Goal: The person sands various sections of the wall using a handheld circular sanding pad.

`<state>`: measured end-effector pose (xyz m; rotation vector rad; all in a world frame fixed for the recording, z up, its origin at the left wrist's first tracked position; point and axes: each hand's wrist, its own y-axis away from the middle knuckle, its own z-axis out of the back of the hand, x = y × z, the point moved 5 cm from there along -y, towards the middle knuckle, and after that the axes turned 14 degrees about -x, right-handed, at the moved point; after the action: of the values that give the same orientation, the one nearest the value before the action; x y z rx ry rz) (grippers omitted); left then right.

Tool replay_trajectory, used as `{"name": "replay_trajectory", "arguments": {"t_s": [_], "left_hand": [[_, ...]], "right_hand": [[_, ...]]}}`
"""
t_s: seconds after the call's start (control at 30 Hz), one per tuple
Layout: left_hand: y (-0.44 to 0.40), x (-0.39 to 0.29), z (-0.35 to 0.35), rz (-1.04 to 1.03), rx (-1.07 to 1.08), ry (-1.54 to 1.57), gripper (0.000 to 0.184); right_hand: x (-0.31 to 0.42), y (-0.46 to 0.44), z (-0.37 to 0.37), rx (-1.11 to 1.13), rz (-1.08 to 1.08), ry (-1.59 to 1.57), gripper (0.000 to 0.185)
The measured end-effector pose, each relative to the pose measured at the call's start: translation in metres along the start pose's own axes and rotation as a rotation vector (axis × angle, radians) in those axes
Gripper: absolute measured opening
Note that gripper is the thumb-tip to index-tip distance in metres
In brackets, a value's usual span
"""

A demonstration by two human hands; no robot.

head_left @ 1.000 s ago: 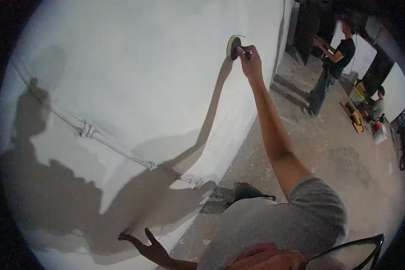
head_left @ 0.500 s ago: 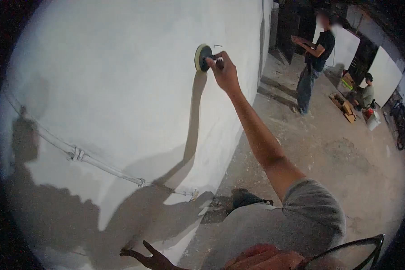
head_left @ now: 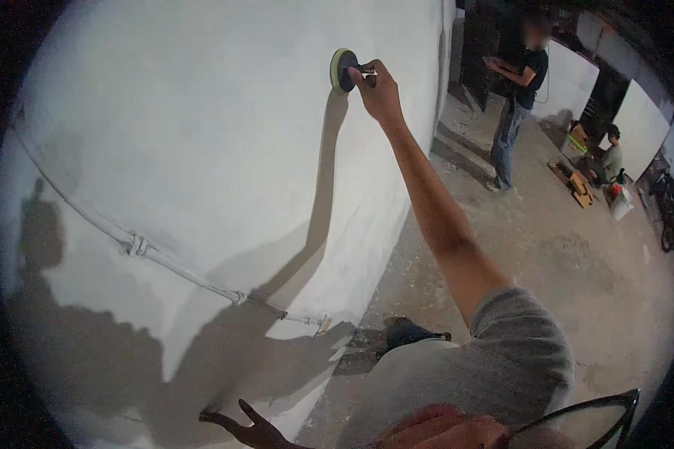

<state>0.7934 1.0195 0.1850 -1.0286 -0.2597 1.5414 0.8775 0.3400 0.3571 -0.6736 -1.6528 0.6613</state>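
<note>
High on the white wall [head_left: 202, 127], my right hand [head_left: 380, 91] grips a round sanding pad [head_left: 344, 71]. The pad is a dark disc with a yellow-green foam rim, and its face is turned to the wall. Whether it presses flat on the surface is hard to tell. Low in the view, my left hand [head_left: 254, 432] shows in shadow with its fingers spread and holding nothing. It is close to the lower wall; I cannot tell if it touches.
A pipe [head_left: 180, 277] with fittings runs slantwise along the lower wall. A person in a dark shirt [head_left: 528, 78] stands on the concrete floor [head_left: 562, 299]. Farther back another person [head_left: 610, 157] sits low near cardboard pieces [head_left: 580, 188] and a white bucket [head_left: 620, 202].
My right hand has moved up the wall with the sanding pad, slightly to the right. My left hand stays in place with its fingers spread.
</note>
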Motion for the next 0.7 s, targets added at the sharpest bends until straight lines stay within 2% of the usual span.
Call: {"name": "replay_trajectory", "arguments": {"t_s": [0.1,0.2,0.27,0.4,0.57,0.63,0.7], "left_hand": [[0.0,-0.002,-0.005,-0.005,-0.019,0.031,0.077],[0.003,-0.002,-0.015,0.002,-0.003,0.04,0.077],[0.003,0.0,-0.017,0.0,0.004,0.036,0.077],[-0.002,-0.005,-0.02,0.003,-0.006,0.033,0.077],[0.0,0.001,-0.03,-0.007,0.018,0.014,0.078],[0.002,0.006,-0.036,-0.004,0.016,0.007,0.078],[0.003,0.007,-0.036,0.013,-0.002,-0.006,0.078]], "right_hand": [[0.015,0.006,-0.003,0.086,0.002,-0.015,0.039],[0.006,0.001,-0.004,0.067,-0.03,0.003,0.038],[-0.003,-0.01,-0.007,-0.047,-0.02,-0.005,0.036],[-0.003,-0.002,-0.009,0.046,0.007,-0.062,0.033],[0.001,-0.008,-0.005,0.009,0.016,0.011,0.033],[-0.011,-0.011,-0.01,-0.022,-0.079,-0.035,0.032],[-0.014,-0.008,-0.013,-0.032,-0.015,0.022,0.035]]}}
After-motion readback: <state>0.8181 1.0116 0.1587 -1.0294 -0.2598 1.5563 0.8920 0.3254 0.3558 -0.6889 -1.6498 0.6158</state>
